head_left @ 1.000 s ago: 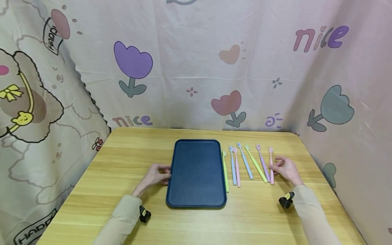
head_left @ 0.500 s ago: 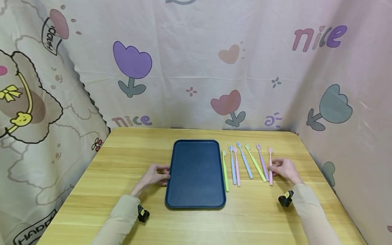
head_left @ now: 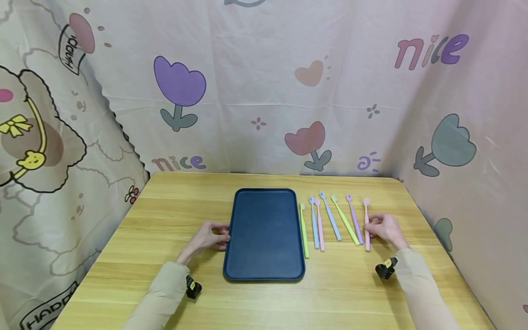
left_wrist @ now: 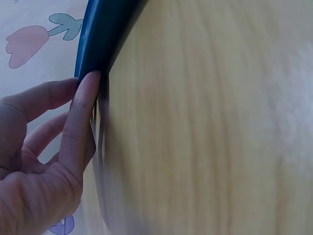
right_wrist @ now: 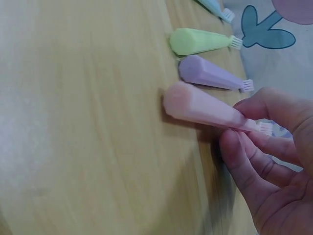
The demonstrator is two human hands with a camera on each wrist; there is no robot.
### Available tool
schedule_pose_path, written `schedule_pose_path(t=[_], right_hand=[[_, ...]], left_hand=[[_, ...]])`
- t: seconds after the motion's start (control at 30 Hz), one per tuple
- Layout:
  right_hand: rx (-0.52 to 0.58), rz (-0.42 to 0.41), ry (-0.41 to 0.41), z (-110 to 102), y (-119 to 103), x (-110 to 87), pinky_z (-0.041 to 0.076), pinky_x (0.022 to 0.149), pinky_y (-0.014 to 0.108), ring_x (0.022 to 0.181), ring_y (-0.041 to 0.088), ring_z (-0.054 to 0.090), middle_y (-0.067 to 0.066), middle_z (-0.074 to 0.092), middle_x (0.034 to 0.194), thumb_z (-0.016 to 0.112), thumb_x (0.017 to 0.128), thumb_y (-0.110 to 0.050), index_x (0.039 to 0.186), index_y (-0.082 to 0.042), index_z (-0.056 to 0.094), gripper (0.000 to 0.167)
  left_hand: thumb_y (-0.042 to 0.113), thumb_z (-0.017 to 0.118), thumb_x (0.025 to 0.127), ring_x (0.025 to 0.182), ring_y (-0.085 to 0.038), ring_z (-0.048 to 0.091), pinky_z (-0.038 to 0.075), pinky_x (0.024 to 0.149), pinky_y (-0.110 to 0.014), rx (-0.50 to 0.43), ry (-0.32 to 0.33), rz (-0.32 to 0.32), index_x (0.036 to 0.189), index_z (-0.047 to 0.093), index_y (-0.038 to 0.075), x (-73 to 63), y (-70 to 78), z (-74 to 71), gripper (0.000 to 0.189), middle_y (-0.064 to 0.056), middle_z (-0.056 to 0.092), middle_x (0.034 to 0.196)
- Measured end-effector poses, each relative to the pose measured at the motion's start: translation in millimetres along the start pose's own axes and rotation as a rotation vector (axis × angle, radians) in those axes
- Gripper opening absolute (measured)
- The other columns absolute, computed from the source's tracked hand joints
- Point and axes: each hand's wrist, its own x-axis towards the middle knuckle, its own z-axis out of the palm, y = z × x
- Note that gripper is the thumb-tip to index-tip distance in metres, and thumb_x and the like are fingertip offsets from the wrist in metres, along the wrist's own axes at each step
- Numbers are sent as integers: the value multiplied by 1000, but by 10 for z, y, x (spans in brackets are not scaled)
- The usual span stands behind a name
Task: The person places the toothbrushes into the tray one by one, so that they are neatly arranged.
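A dark blue rectangular tray (head_left: 265, 233) lies flat on the wooden table. At its left edge, my left hand (head_left: 210, 235) pinches the rim between thumb and fingers; the left wrist view shows fingertips (left_wrist: 88, 81) on that rim. My right hand (head_left: 385, 229) grips a pink toothbrush (head_left: 366, 215) by its handle, thumb on one side and fingers on the other. The brush's thick handle end (right_wrist: 183, 100) points toward the right wrist camera, beside a purple toothbrush (head_left: 354, 219). Part of the pink handle is hidden behind the fingers.
Between tray and right hand lie a green toothbrush (head_left: 345, 221), a blue one (head_left: 331, 217), a second pink one (head_left: 319, 227), another blue one (head_left: 314, 224), and another green one (head_left: 304, 233) close against the tray's right edge. A printed curtain (head_left: 247, 137) hangs behind the table (head_left: 338, 293).
My right fingers have drawn together on the pink toothbrush, which has shifted slightly right, away from the purple one. The left hand and the tray stay put.
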Motion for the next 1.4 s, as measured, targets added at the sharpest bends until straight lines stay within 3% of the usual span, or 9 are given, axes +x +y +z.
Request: schedule_pose_path(t=[0.17,0.33,0.7,0.87,1.13,1.4], right_hand=[[62,-10,-4,-4,7,-32,62,60,22,62,7,65,9,72,83,69,86,-3,127,21,53,50],[137,-45,-25,-15,-41,-64,64,64,25,65,7,67,13,72,90,66,90,-2,130,23,49,51],[281,-57,-89,18,-258,-107,66,75,32,77,10,70,15,69,100,64,96,-6,138,20,43,54],[309,-48,-109,61,-385,-135,66,77,33,78,10,70,9,67,99,64,96,-6,141,18,41,56],[351,-101,-178,257,-636,-163,66,80,35,77,10,69,15,64,107,64,95,-5,143,18,38,58],[397,-136,-211,540,-844,-131,66,79,39,74,11,70,13,65,100,65,94,-2,139,18,41,54]], left_hand=[[-5,67,90,72,-14,70,66,68,-32,1,1,-4,139,49,-17,-6,3,5,53,-17,65,98],[-4,67,90,72,-14,70,66,68,-32,8,14,-21,139,49,-15,-5,10,18,54,-15,65,98],[-4,67,91,73,-15,70,66,68,-32,18,13,-15,139,49,-15,-13,4,9,53,-14,66,97],[-3,67,91,73,-15,71,66,69,-33,25,12,-25,140,49,-14,-26,42,16,53,-18,65,100],[-3,67,91,74,-15,70,66,69,-33,24,0,-22,140,49,-14,-27,47,7,53,-19,65,100],[-3,67,92,74,-15,71,67,70,-33,22,1,-24,140,49,-14,-34,36,7,53,-19,65,101]])
